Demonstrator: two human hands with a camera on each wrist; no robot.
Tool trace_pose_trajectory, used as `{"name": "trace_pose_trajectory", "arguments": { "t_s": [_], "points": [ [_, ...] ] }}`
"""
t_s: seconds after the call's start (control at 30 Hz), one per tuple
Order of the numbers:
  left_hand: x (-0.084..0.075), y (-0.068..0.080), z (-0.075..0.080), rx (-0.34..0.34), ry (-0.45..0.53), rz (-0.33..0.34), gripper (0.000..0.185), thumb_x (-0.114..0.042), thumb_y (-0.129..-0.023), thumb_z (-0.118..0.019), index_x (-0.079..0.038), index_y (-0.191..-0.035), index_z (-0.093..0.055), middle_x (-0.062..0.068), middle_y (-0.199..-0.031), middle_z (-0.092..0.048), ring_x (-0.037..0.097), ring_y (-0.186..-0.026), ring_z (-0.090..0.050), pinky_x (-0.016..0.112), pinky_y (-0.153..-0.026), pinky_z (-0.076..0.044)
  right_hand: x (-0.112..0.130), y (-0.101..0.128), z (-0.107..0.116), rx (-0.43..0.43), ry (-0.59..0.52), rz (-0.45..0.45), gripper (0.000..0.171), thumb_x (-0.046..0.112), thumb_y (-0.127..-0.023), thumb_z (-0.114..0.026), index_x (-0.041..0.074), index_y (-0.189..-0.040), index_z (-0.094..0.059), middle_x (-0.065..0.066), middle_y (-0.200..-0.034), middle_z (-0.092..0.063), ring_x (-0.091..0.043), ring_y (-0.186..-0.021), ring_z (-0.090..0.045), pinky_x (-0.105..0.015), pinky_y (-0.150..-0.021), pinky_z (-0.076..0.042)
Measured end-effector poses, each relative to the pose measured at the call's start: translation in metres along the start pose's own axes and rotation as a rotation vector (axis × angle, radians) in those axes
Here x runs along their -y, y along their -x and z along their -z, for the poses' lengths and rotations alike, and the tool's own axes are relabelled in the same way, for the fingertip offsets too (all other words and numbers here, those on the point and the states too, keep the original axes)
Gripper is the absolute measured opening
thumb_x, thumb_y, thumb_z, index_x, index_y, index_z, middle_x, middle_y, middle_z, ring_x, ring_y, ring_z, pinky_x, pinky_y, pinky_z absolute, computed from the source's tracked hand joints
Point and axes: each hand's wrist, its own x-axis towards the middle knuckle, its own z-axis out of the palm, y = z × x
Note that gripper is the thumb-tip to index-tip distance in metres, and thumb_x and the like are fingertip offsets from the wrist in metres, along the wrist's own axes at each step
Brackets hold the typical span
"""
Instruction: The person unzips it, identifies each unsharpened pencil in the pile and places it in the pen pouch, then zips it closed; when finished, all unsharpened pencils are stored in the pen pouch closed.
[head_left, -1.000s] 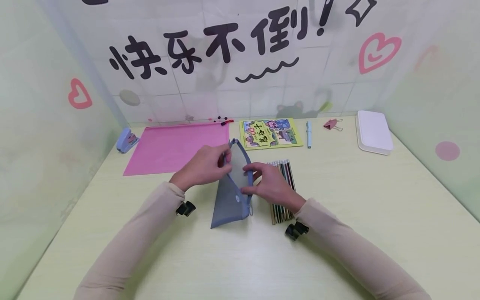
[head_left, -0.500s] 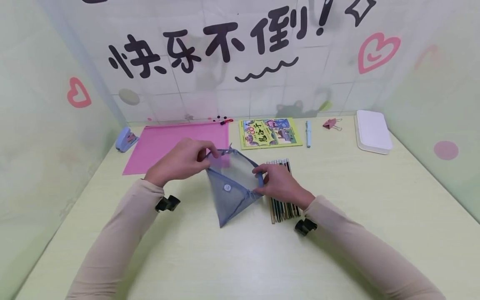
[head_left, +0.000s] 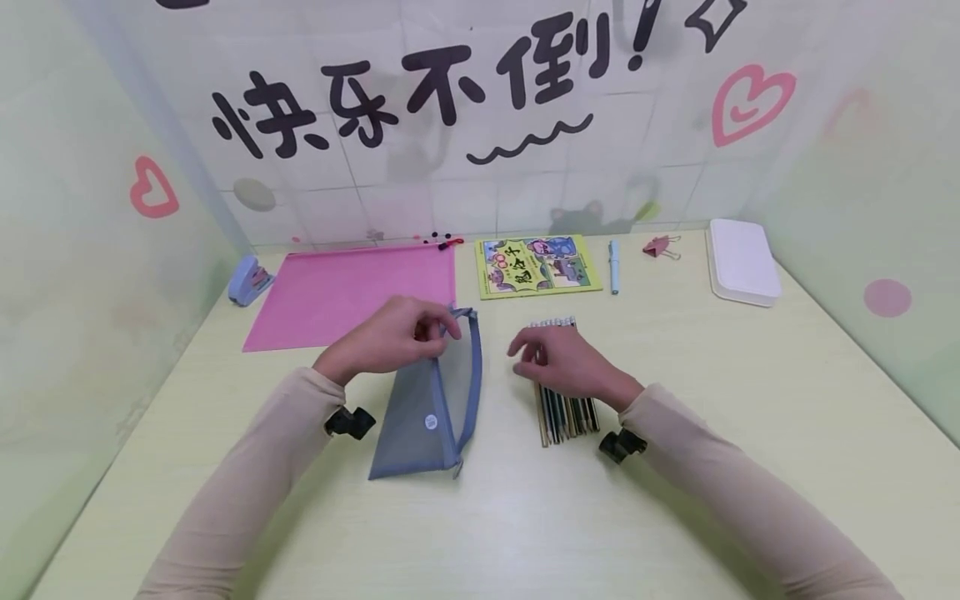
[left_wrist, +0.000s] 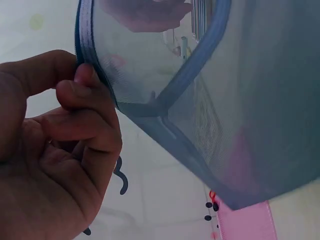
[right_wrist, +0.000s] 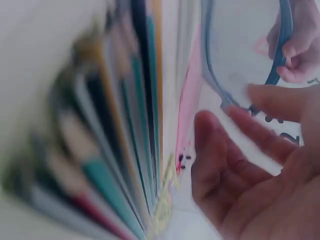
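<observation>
Two hands, head view: left hand (head_left: 390, 337) pinches the upper rim of the grey-blue mesh zip pouch (head_left: 429, 408), which stands on the pale green table (head_left: 675, 467); right hand (head_left: 566, 362), fingers loosely spread and empty, hovers over the row of coloured pencils (head_left: 566, 408), which run lengthwise away from the person, just right of the pouch.

Left wrist view: fingers (left_wrist: 90, 100) clamp the pouch's zip edge (left_wrist: 87, 55).

Right wrist view: the right hand (right_wrist: 250, 165) is open and holds nothing, pencils (right_wrist: 115, 150) directly beside the palm.

Person wearing close-fitting beige long sleeves, fabric running down to both wrists. Small black wrist-mounted camera units showing under left sleeve cuff (head_left: 348, 422) and right sleeve cuff (head_left: 621, 445). Left hand (head_left: 390, 337) and right hand (head_left: 570, 367) showing bare, ungloved.
</observation>
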Motion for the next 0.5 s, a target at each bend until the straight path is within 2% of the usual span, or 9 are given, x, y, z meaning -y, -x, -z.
{"name": "trace_pose_trajectory", "arguments": {
  "t_s": [0.1, 0.2, 0.37, 0.5],
  "points": [
    [0.005, 0.001, -0.003, 0.007, 0.031, 0.005, 0.023, -0.002, -0.089, -0.060, -0.011, -0.104, -0.074, 0.001, -0.071, -0.059, 0.015, -0.065, -0.052, 0.025, -0.061, -0.045, -0.005, -0.002, 0.001, 0.014, 0.081, -0.051, 0.015, 0.010, -0.088, -0.072, 0.005, -0.103, -0.071, -0.005, -0.083, -0.070, -0.013, -0.071, -0.061, -0.029, -0.071, -0.052],
    [0.010, 0.002, -0.004, 0.001, 0.070, 0.014, 0.023, -0.003, -0.090, -0.059, -0.011, -0.106, -0.073, 0.002, -0.073, -0.061, 0.016, -0.065, -0.053, 0.025, -0.061, -0.047, -0.008, -0.006, 0.001, 0.042, 0.126, -0.078, 0.013, 0.007, -0.084, -0.075, 0.006, -0.097, -0.071, -0.004, -0.081, -0.070, -0.014, -0.072, -0.061, -0.030, -0.073, -0.052],
    [0.016, 0.001, -0.004, 0.002, 0.150, 0.025, 0.023, -0.004, -0.092, -0.059, -0.010, -0.110, -0.072, 0.004, -0.075, -0.063, 0.018, -0.065, -0.056, 0.027, -0.061, -0.051, -0.011, -0.008, 0.000, 0.067, 0.148, -0.142, 0.018, 0.008, -0.079, -0.081, 0.007, -0.095, -0.071, -0.004, -0.082, -0.069, -0.015, -0.074, -0.060, -0.030, -0.072, -0.051],
    [0.021, 0.000, -0.006, -0.007, 0.169, 0.027, 0.023, -0.005, -0.093, -0.060, -0.011, -0.111, -0.072, 0.005, -0.075, -0.063, 0.018, -0.066, -0.056, 0.027, -0.062, -0.051, -0.009, -0.009, -0.001, 0.081, 0.167, -0.152, 0.021, 0.010, -0.077, -0.083, 0.008, -0.094, -0.070, -0.004, -0.080, -0.069, -0.015, -0.072, -0.060, -0.029, -0.072, -0.050]
  ]
}}
